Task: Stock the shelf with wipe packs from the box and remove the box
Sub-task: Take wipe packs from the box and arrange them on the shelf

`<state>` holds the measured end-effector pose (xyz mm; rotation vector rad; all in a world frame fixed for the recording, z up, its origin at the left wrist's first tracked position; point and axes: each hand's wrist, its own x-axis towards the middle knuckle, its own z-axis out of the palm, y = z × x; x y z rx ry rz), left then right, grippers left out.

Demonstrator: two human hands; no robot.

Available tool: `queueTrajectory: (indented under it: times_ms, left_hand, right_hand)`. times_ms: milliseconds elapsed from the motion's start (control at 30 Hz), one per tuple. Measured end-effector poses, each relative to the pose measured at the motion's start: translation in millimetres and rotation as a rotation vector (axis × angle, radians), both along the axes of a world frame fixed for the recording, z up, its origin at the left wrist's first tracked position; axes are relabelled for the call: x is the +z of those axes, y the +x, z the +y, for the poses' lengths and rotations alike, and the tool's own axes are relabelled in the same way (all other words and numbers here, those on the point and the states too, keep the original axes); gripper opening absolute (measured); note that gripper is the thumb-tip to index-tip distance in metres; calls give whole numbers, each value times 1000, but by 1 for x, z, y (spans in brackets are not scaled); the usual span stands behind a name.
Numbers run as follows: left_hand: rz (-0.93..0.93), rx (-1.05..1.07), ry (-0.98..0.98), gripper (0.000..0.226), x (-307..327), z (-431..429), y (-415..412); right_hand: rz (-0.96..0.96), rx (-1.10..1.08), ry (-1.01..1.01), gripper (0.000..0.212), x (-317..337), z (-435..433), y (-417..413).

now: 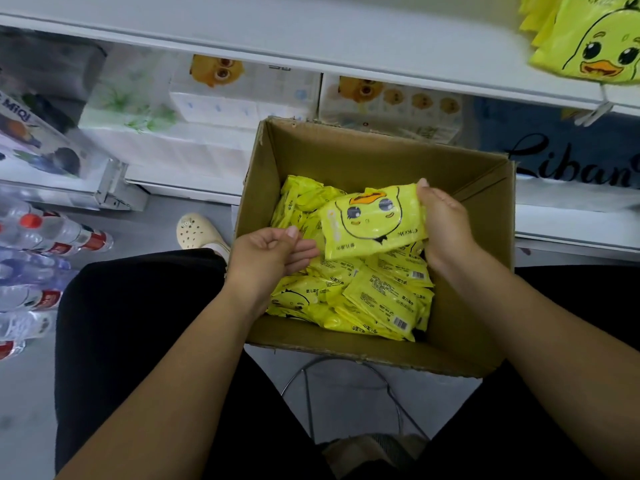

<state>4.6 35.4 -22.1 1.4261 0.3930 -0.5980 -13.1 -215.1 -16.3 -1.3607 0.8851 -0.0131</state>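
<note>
The head view, the only one, looked down into an open cardboard box (363, 157) standing in front of the person's knees and close against the shelving. The right hand (446, 223) gripped one yellow wipe pack (372, 223) by its right edge, thumb on top and fingers beneath, and held it duck face up just above the loose packs (381, 299) heaped in the bottom of the box. The left hand (266, 258) sat just beside the pack's lower left corner, palm up, fingers loosely curled and holding nothing that could be seen. Whether its fingertips touched the wrapper could not be told.

Above, the white shelf (311, 43) ran across the frame, with matching duck-faced packs (588, 43) at its right end. Tissue packs (242, 95) filled the level below, and water bottles (45, 233) lay on the floor to the left.

The step in hand looked like lifting a pack out for the shelf, with most of the stock not yet moved. To do it well, the left hand should take the free corner so the soft pack did not sag or fold. It should clear the box wall before swinging up and right toward the matching packs, then be set down with its face turned the same way as theirs. Gathering several flat packs at once would probably save trips, provided the grip did not crease them.
</note>
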Motion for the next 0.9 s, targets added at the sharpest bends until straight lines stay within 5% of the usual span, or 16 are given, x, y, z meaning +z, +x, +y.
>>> queueTrajectory:
  times_ms: [167, 267, 433, 900]
  left_hand:
    - [71, -57, -7, 33, -3, -3, 2]
    - [101, -140, 35, 27, -7, -8, 1]
    - [156, -110, -21, 51, -10, -14, 2]
    - [-4, 38, -1, 26, 2, -11, 4]
  right_hand:
    - [-22, 32, -4, 57, 2, -18, -3]
    - [-46, 93, 25, 50, 8, -10, -8]
    - [-67, 236, 140, 38, 18, 6, -11]
    - [-60, 167, 79, 29, 8, 14, -8]
